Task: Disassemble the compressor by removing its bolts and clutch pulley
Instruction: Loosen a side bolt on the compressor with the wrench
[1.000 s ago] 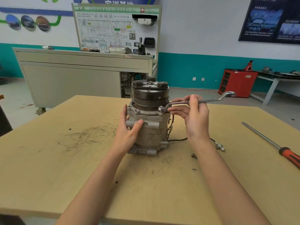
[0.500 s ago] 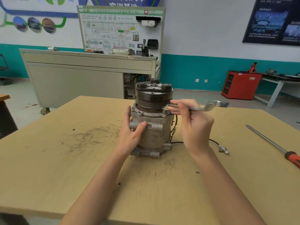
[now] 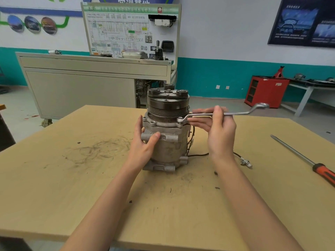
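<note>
While left hand (image 3: 145, 144) braces compressor (image 3: 165, 140) mid-frame, right hand (image 3: 217, 129) grips wrench (image 3: 223, 114) on flange bolt (image 3: 180, 119); clutch pulley (image 3: 167, 105) still mounted, early stage.

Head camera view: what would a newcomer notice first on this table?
A grimy metal compressor stands upright in the middle of the table, its dark grooved clutch pulley on top. The left hand grips its body, while the right hand holds a silver wrench whose ring end sits on a bolt just below the pulley. An orange-handled screwdriver lies off to the right.
</note>
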A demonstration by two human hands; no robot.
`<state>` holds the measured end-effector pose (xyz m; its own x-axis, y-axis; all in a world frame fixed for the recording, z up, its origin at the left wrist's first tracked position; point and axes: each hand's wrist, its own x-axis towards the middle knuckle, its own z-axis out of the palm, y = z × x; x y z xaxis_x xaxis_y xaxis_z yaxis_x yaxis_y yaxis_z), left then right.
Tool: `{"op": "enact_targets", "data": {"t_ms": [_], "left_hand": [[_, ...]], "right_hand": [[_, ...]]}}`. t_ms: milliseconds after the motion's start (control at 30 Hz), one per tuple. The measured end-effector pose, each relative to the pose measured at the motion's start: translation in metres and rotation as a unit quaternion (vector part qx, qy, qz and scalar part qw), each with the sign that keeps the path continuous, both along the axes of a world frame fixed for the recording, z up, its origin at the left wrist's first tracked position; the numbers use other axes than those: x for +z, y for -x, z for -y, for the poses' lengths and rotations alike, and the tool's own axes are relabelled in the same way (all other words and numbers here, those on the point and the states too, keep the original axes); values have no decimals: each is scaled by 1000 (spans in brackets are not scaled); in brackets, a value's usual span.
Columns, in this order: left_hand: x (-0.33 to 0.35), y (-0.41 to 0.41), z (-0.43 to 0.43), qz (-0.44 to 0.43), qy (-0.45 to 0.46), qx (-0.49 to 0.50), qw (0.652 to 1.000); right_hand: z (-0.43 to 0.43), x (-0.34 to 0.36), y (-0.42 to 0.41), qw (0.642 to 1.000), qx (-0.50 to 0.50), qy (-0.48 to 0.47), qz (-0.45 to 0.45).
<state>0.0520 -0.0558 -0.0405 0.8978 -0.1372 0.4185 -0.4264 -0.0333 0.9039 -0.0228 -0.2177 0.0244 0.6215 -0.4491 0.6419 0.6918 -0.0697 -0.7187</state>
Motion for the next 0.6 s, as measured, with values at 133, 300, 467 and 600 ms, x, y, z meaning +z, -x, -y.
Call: {"op": "enact_targets", "data": {"t_ms": [133,300,467,600], "left_hand": [[-1,-1,1,-4,7,-1,1000],[-1,-2,0,-4,14,-5,1000],[-1,-3,0,-3,10,-9,1000],[-1,-2,-1,5,16,-14,1000]], "right_hand": [[28,24,-16,975,173,-72,-120],[34,31,-21,963,211,-85,-142],[20,28,-5,1000,-3,-2,15],[5,23,7,964,-131,194,123]]}}
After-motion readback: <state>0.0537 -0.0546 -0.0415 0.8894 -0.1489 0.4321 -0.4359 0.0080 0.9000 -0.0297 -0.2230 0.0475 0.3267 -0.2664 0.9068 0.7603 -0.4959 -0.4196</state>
